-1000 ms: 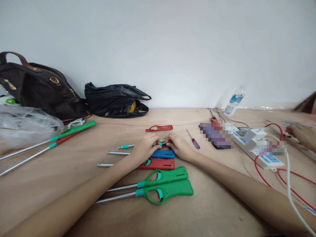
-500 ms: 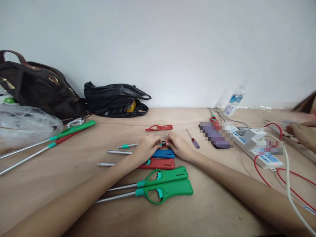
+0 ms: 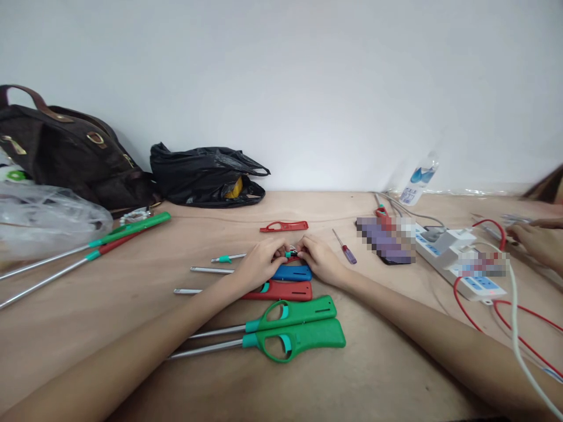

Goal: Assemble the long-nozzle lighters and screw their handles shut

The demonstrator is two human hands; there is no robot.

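An opened long-tube gas lighter (image 3: 291, 255) lies between my hands, its inner parts and a thin wire showing in the red handle. My left hand (image 3: 263, 261) is closed with bent fingers on its left side, covering the trigger area. My right hand (image 3: 323, 261) pinches at the right end; the fingertips hide what they touch. Above lies the loose red handle half (image 3: 285, 226). Just below the hands are a blue lighter (image 3: 292, 273) and a red lighter (image 3: 288, 290), then two green lighters (image 3: 308, 309) side by side. A small screwdriver (image 3: 345, 246) rests to the right.
At the left are more lighters (image 3: 132, 228), a clear plastic bag (image 3: 48, 217) and a dark bag (image 3: 74, 152). A black plastic bag (image 3: 202, 176) stands by the wall. Rightward are a phone (image 3: 385, 240), a power strip (image 3: 475, 284) with cables, a bottle (image 3: 417, 179) and another person's hand (image 3: 534, 240).
My fingers have shifted slightly at the opened lighter, and more of its inner parts shows between them. The lighters on the table lie as before.
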